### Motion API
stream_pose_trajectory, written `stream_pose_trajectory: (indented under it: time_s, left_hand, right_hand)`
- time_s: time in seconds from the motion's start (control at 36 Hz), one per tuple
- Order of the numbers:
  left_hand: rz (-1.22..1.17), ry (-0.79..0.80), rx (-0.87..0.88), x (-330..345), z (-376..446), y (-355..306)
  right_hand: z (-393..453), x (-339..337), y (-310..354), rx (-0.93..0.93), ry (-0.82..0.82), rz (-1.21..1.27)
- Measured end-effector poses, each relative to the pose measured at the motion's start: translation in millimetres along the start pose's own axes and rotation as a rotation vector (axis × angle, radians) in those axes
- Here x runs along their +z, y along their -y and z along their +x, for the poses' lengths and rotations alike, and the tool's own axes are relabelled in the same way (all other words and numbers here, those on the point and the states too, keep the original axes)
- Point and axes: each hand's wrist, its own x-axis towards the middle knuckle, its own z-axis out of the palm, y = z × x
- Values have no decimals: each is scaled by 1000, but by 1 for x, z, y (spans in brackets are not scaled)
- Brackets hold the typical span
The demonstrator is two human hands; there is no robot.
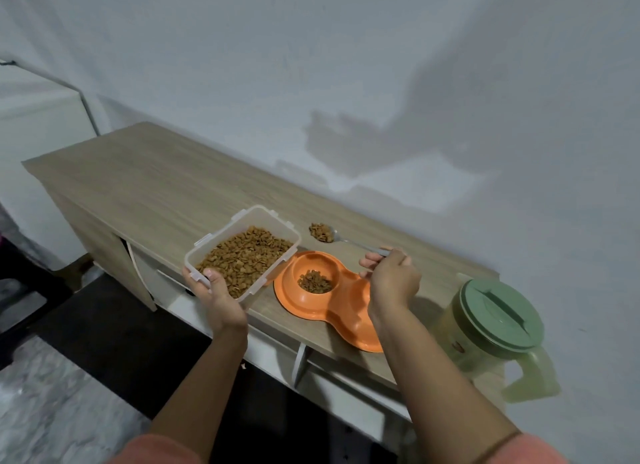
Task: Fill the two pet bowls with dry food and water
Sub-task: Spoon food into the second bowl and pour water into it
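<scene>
Head view: the left hand point(216, 299) gripped the light, stiff kibble tub point(242, 254) by its near corner. The right hand point(391, 276) pinched a loaded spoon point(332, 238), handle end best, pointing to ten o'clock, above the orange feeder point(346, 300); a jug point(495, 328) at three o'clock.

- the left hand point(221, 300) is held forward, thumb hooked over the container point(242, 255) rim, fingers curled beneath.
- the right hand point(391, 280) is raised, fingers pinched on the spoon point(332, 236) handle, wrist bent.
</scene>
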Motion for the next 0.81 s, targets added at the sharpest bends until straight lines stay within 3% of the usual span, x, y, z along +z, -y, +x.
stream_pose_trajectory:
  time_s: [0.14,0.28,0.36,0.58,0.81]
  left_hand:
    - [7,-13,10,2,2,-2]
    - [27,-1,12,2,3,-3]
    - [50,3,13,1,3,-3]
    - [20,33,5,-5,-3,-10]
    - [40,54,-43,-2,-18,-18]
  right_hand:
    - [7,-5,-27,-333,-12,-383]
    - [1,-11,-46,-594,187,-639]
    - [-2,-13,-50,-716,252,-655]
    - [-17,-3,-23,-1152,180,-444]
    - [-46,22,-17,-1537,366,-526]
